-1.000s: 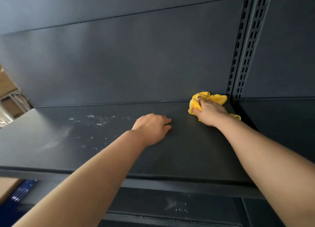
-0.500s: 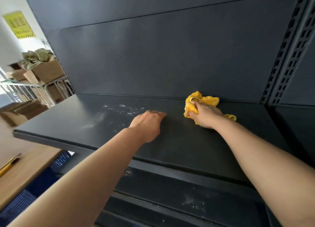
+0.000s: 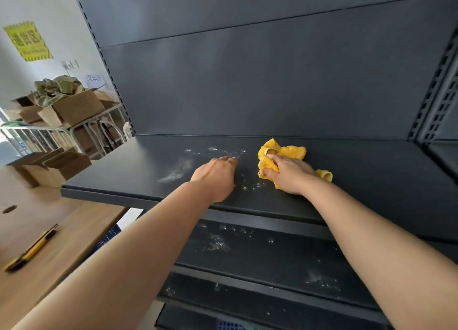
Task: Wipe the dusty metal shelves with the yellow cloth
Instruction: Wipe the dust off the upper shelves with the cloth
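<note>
A dark metal shelf runs across the middle of the view, with white dust patches on its left half. My right hand presses a crumpled yellow cloth flat onto the shelf near its back wall. My left hand rests on the shelf just left of the cloth, fingers curled down, with nothing in it. Dust specks lie between the two hands. A lower shelf below also carries white dust marks.
A slotted upright bounds the shelf at the right. To the left stands a wooden table with a yellow utility knife and cardboard boxes. More boxes sit on a rack behind.
My right hand has slid the cloth leftward along the shelf, away from the upright and toward the dusty patch. The view has swung left, showing the table and boxes.
</note>
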